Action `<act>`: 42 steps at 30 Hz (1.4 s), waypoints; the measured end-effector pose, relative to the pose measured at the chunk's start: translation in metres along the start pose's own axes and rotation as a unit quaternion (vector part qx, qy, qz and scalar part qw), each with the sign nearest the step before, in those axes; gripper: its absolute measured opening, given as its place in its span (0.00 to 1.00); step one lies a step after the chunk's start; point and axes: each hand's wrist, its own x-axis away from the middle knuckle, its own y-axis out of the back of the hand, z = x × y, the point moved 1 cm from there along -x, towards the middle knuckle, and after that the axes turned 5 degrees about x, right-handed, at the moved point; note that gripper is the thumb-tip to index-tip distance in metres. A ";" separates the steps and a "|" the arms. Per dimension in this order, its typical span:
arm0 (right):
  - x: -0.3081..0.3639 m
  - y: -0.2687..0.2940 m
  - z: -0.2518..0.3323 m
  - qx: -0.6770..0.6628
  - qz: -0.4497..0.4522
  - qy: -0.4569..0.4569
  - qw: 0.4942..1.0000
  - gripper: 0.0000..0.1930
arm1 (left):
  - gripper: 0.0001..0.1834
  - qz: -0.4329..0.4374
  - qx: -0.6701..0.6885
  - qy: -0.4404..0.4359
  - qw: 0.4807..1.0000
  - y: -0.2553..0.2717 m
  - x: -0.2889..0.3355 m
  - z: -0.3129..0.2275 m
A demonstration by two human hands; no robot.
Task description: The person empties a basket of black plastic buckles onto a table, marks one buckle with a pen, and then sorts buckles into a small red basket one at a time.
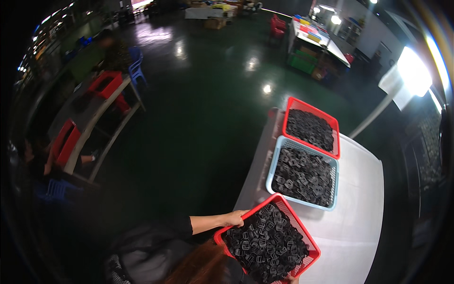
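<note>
Left forearm (207, 224) stretched rightward, nearly level, left grip (235, 218) curled; right grip (293, 280) — barely showing, low

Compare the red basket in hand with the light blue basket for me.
The held basket is red; the other basket is light blue. The left hand grips the held basket's rim; the other basket rests on the white table. In this view, the held basket is turned more askew than the other basket. Both hold many small black pieces.
</note>
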 end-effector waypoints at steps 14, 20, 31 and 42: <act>0.196 -0.348 -0.077 0.041 0.009 0.173 0.984 0.41 | 0.49 0.010 0.086 -0.074 0.993 0.272 0.311 -0.006; 0.319 -0.540 -0.143 -0.005 0.098 0.218 0.971 0.40 | 0.53 -0.069 0.068 -0.136 0.986 0.444 0.503 -0.026; 0.168 -0.862 -0.147 0.136 0.245 0.104 0.954 0.33 | 0.47 -0.282 0.098 -0.171 0.939 0.694 0.602 -0.093; -0.209 -1.288 0.195 0.185 0.418 0.043 0.889 0.35 | 0.46 -0.459 0.184 -0.246 0.833 0.931 0.349 -0.428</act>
